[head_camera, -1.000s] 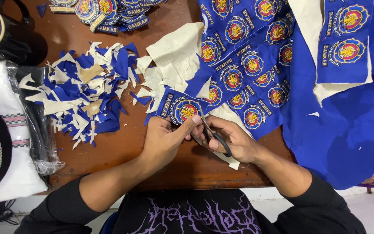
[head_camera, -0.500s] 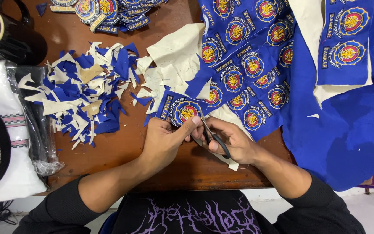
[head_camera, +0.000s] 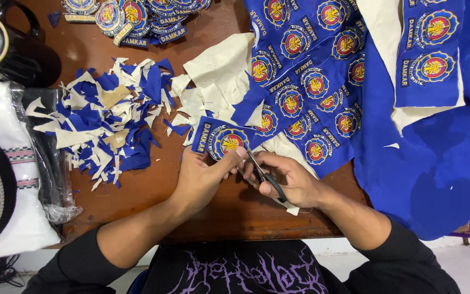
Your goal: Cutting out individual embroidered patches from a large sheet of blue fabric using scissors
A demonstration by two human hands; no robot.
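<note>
Change since half a second ago: almost none; left hand (head_camera: 202,177) and right hand (head_camera: 292,182) stay at same place near table edge, scissors a bit more tilted.
Left hand: closed on the blue embroidered round-emblem patch (head_camera: 220,141), thumb and fingers pinching its lower edge.
Right hand: clamped on the small black-handled scissors (head_camera: 265,177), blades pointing up toward the patch (cannot tell if blades are apart or together).
Patch position: lying on table, still joined to the large blue cloth sheet with rows of same emblems (head_camera: 322,81).
Pile, left of hands: blue and cream fabric scraps (head_camera: 107,122), loose heap.
Pile, top: finished cut-out patches (head_camera: 137,16).
Container: clear plastic bag (head_camera: 39,158) at left edge, with dark and white folded cloth inside.
Surface: brown wooden table (head_camera: 153,185).
Room: pale floor under the table edge.
</note>
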